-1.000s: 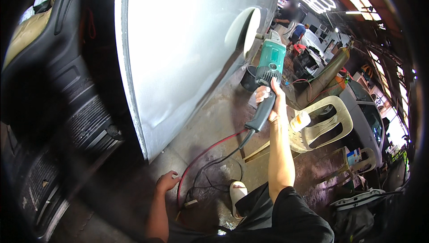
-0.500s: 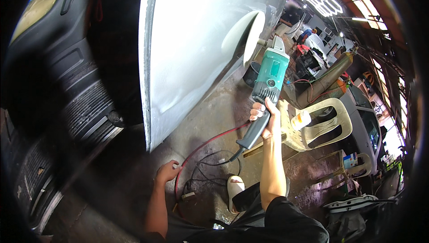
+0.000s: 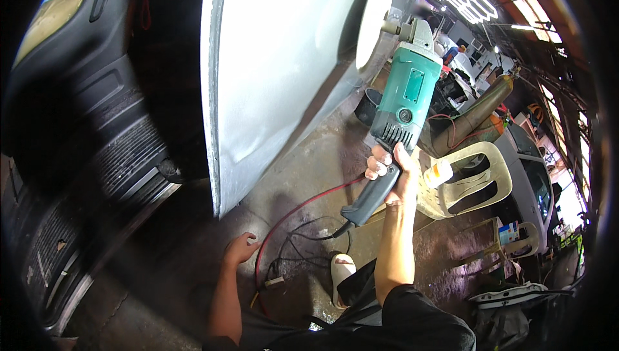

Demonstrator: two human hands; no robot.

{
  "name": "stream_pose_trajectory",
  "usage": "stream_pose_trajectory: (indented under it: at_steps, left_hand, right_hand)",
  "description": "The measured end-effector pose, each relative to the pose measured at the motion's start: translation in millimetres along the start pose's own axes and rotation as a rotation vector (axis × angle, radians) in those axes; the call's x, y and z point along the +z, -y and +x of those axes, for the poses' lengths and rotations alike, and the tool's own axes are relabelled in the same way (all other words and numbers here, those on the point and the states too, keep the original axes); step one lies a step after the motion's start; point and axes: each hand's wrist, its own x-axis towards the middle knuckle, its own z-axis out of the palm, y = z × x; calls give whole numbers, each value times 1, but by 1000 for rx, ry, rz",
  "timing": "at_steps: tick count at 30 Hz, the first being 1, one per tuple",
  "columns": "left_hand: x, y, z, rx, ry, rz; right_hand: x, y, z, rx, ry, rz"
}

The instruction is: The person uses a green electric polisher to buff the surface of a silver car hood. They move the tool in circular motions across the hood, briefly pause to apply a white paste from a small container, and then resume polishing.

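My right hand [image 3: 398, 173] is wrapped round the black rear handle of a teal angle polisher [image 3: 407, 86]. The tool's large pale round pad [image 3: 374, 25] stands on edge close to a light grey car door panel [image 3: 277, 60], and its shadow falls on the panel. Whether the pad touches the panel I cannot tell. My left hand [image 3: 242, 248] hangs low below the door's bottom corner, fingers loosely bent and apart, with nothing visible in them. Beside it runs a red hose [image 3: 284, 219]. A black cord [image 3: 340, 230] leads from the handle down to the floor.
The car's dark door opening with its sill [image 3: 138, 212] is at left. A cream plastic chair [image 3: 471, 180] bearing a white container with an orange label [image 3: 438, 173] stands right of my arm. Behind are a dark bucket [image 3: 369, 107], gas cylinders [image 3: 474, 115] and another car [image 3: 525, 164].
The polisher in my right hand has come nearer and slightly right, its pad rising along the panel. My left hand has barely moved.
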Motion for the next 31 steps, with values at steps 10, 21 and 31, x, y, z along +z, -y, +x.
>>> stream_pose_trajectory:
  at_steps: [10, 21, 31]
  left_hand:
    - [2, 7, 8, -18, 30, 17]
    - [0, -3, 3, -28, 31, 28]
    - [1, -7, 9, -16, 41, 39]
  right_hand:
    - [-23, 16, 18, 72, -23, 123]
    - [-94, -17, 20, 206, -197, 303]
    - [-98, -24, 17, 192, -213, 229]
